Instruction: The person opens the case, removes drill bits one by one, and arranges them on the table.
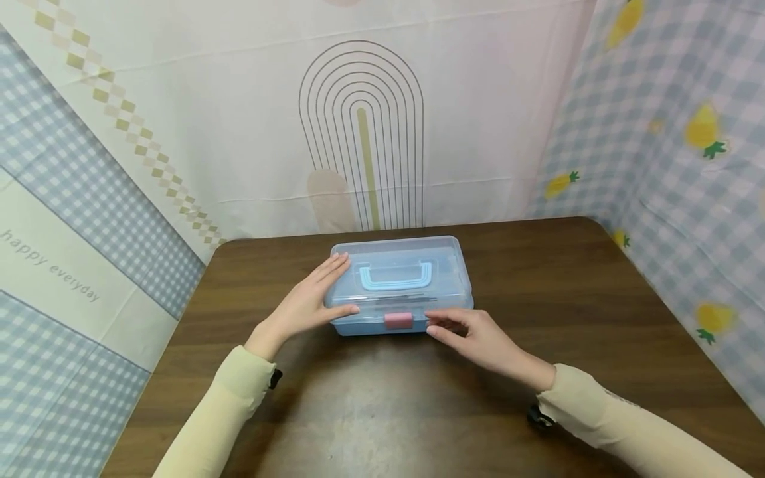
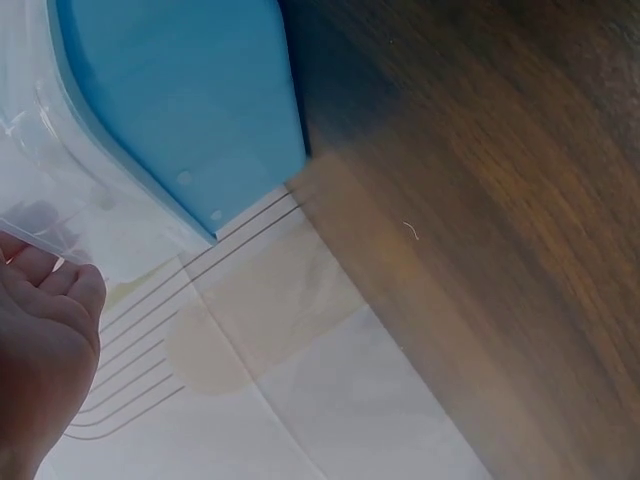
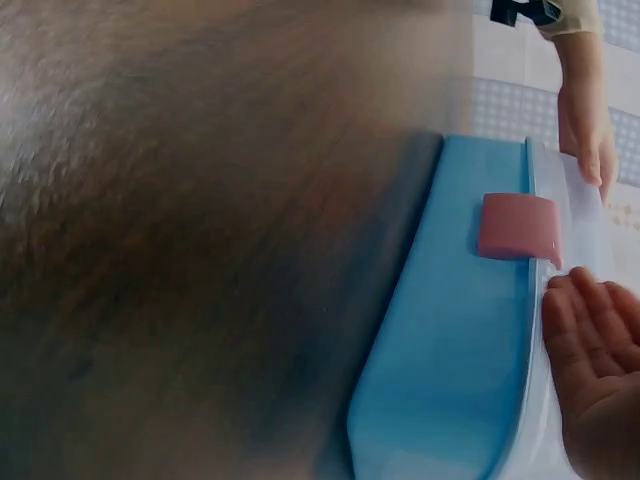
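Observation:
A plastic storage box with a light blue base (image 1: 360, 328) and a clear lid (image 1: 391, 251) sits closed near the back of the table. On the lid lies a folded-down blue handle (image 1: 396, 285), and a pink latch (image 1: 398, 320) is at the front middle. My left hand (image 1: 303, 304) rests on the lid's left end, fingers straight and thumb spread toward the front edge. Beside the latch, my right hand (image 1: 478, 338) has its loosely bent fingers at the lid's front edge; the right wrist view shows the palm open (image 3: 597, 370). The box's contents are too faint to tell.
The box stands on a dark brown wooden table (image 1: 538, 285). Behind it hangs a pale cloth (image 1: 251, 99) with an arch pattern, and checked cloth (image 1: 675, 192) with pineapples hangs on the right. More checked cloth is at the left.

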`<state>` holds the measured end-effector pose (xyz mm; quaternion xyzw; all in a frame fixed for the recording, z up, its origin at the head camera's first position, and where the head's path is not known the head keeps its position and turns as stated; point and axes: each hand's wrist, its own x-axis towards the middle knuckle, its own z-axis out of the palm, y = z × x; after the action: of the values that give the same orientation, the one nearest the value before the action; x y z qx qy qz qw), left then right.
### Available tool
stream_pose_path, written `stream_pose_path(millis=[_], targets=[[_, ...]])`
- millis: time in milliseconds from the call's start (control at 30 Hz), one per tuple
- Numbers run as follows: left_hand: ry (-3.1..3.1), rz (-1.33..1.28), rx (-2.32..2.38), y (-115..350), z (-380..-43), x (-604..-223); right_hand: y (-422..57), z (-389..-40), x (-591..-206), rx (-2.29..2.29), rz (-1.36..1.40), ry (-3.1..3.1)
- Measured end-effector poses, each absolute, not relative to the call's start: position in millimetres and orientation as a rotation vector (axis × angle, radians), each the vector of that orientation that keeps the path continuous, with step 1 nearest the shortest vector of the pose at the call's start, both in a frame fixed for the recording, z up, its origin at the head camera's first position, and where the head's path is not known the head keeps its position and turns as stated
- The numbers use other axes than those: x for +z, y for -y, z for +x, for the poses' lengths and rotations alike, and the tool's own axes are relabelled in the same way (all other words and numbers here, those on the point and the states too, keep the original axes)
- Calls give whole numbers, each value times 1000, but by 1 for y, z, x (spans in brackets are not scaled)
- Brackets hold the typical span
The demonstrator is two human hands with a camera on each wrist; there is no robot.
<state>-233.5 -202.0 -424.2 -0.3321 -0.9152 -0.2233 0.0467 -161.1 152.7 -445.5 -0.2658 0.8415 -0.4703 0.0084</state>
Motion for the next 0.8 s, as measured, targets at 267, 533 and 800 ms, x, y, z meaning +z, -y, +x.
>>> stream_pose_path(millis=[267,533,800], targets=[[2825,-998,-674,201,-233,-423,-151,-162,-451,-1311,-766,-2623],[2835,-988,-683,202,-233,-422,-148,-163,-458,-1227,-635,-2579],[2834,-993,-696,202,-232,-422,-143,-164,-468,-1581,-427,-2119]])
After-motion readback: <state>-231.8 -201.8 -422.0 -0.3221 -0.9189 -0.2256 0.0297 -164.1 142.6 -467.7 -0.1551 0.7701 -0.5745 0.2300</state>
